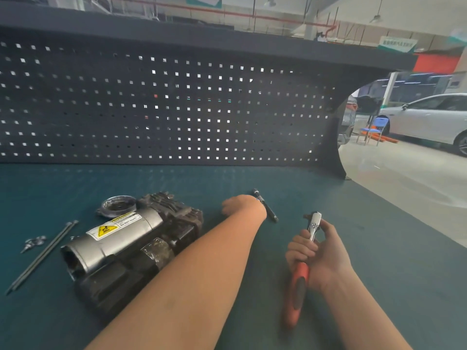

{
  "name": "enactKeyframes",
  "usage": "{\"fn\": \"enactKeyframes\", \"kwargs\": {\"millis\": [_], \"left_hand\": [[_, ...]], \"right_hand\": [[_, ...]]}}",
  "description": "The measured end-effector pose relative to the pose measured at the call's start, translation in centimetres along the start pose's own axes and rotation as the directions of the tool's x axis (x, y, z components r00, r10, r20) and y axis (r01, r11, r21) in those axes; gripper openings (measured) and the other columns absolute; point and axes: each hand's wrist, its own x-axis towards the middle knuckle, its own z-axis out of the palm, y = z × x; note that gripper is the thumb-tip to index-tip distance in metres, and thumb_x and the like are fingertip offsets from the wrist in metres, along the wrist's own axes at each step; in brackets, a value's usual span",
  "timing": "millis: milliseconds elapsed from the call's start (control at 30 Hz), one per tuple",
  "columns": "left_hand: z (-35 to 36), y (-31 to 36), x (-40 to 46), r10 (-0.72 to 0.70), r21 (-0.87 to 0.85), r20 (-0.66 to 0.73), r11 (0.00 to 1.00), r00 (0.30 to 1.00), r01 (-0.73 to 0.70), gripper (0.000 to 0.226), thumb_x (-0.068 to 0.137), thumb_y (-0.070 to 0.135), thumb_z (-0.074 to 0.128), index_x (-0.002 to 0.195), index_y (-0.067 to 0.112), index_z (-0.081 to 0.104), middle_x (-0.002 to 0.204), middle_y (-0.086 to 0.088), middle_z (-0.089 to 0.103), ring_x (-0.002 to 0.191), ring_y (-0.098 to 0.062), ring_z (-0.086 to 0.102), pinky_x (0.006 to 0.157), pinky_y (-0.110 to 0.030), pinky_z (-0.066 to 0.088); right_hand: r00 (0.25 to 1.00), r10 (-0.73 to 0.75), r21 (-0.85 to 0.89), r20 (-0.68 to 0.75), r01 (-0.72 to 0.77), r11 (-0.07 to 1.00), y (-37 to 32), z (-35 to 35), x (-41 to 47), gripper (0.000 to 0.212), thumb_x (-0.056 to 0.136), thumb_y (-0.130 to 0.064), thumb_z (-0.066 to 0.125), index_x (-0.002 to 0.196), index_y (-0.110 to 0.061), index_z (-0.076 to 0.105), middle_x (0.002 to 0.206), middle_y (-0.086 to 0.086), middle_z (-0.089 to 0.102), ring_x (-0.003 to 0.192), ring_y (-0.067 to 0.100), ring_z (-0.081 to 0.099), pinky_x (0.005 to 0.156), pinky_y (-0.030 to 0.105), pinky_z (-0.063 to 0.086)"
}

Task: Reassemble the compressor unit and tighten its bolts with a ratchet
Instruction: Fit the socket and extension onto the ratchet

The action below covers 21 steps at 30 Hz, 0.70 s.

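The right hand grips a red-handled ratchet by its metal neck, head up. The left hand reaches forward onto an extension bar; its fingers are hidden, so its grip cannot be told. The compressor unit lies left of the left forearm, with two long bolts farther left.

The fingers of the left hand are hidden behind its own wrist, so it is not clear if they touch the extension bar. The left forearm covers the near right part of the compressor unit. The lower edge of the picture cuts both forearms. The small metal parts at the left are blurred, and their kind cannot be told. The print on the yellow warning label is mostly too small to read.
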Motion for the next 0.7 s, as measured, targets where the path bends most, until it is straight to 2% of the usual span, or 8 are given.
{"fn": "enactKeyframes", "kwargs": {"millis": [33,133,200,333,467,567,633,700], "left_hand": [[-0.1,0.6,0.1,0.014,0.009,-0.057,1.000,0.998,-0.014,0.039,0.094,0.029,0.056,0.130,0.017,0.052,0.131,-0.004,0.049,0.119,-0.021,0.047,0.080,-0.026,0.039],[0.1,3.2,0.2,0.239,0.027,-0.209,0.971,0.948,-0.239,0.029,0.100,0.035,0.050,0.118,0.016,0.061,0.125,-0.004,0.060,0.115,-0.024,0.055,0.082,-0.029,0.044],[0.6,4.5,-0.3,0.326,0.061,-0.155,0.945,0.932,-0.321,0.032,0.101,0.039,0.048,0.118,0.015,0.062,0.123,-0.002,0.062,0.115,-0.022,0.059,0.080,-0.027,0.044],[1.4,5.6,-0.4,0.309,0.113,0.013,0.945,0.951,-0.308,0.030,0.095,0.014,0.052,0.123,0.014,0.062,0.128,0.000,0.061,0.117,-0.017,0.058,0.083,-0.026,0.045],[0.8,5.4,0.0,0.296,-0.006,0.014,0.955,0.955,-0.296,0.033,0.094,0.011,0.054,0.126,0.012,0.059,0.134,-0.002,0.056,0.120,-0.021,0.056,0.092,-0.029,0.047],[-0.5,4.5,-1.4,0.283,-0.133,-0.063,0.948,0.957,-0.289,0.029,0.095,0.016,0.055,0.123,0.010,0.059,0.129,-0.007,0.059,0.117,-0.026,0.057,0.087,-0.031,0.048],[-1.5,3.6,-3.5,0.278,-0.309,-0.133,0.900,0.951,-0.306,0.026,0.099,0.020,0.050,0.117,0.006,0.061,0.119,-0.010,0.064,0.110,-0.030,0.061,0.079,-0.032,0.047],[-2.1,2.3,-6.6,0.280,-0.518,-0.208,0.781,0.937,-0.348,0.031,0.100,0.025,0.045,0.104,0.002,0.064,0.106,-0.014,0.069,0.100,-0.034,0.064,0.076,-0.035,0.048]], "right_hand": [[1.000,-0.004,-0.001,0.005,0.004,1.000,0.0,0.0,0.0,0.047,0.082,-0.045,0.057,0.051,-0.014,0.043,0.042,-0.007,0.024,0.030,0.010,0.024,0.036,0.017,0.021],[0.999,-0.030,0.004,0.016,0.030,1.000,-0.2,0.0,-0.1,0.048,0.084,-0.046,0.055,0.051,-0.014,0.043,0.042,-0.006,0.024,0.030,0.010,0.024,0.036,0.017,0.021],[0.998,-0.051,0.021,0.025,0.051,0.998,-0.3,-0.2,-0.1,0.048,0.086,-0.046,0.054,0.052,-0.014,0.042,0.043,-0.007,0.024,0.030,0.009,0.024,0.035,0.018,0.021],[0.995,-0.088,0.051,0.038,0.086,0.995,-0.3,-0.4,-0.1,0.051,0.086,-0.048,0.053,0.049,-0.014,0.042,0.043,-0.007,0.023,0.035,0.007,0.018,0.036,0.018,0.021],[0.992,-0.102,0.061,0.078,0.098,0.993,-0.4,-0.4,-0.1,0.053,0.086,-0.049,0.052,0.049,-0.014,0.041,0.043,-0.008,0.023,0.038,0.007,0.015,0.037,0.019,0.020],[0.990,-0.104,0.065,0.099,0.098,0.993,-0.4,-0.5,-0.3,0.051,0.086,-0.049,0.052,0.050,-0.015,0.041,0.045,-0.009,0.019,0.046,0.006,0.010,0.037,0.019,0.020],[0.988,-0.111,0.057,0.112,0.105,0.993,-0.5,-0.3,-0.5,0.051,0.086,-0.049,0.053,0.050,-0.016,0.040,0.049,-0.010,0.015,0.047,0.006,0.009,0.038,0.019,0.020],[0.984,-0.103,0.035,0.149,0.099,0.994,-0.7,0.1,-1.0,0.051,0.085,-0.049,0.052,0.049,-0.016,0.039,0.052,-0.011,0.012,0.045,0.006,0.009,0.037,0.019,0.020]]}}
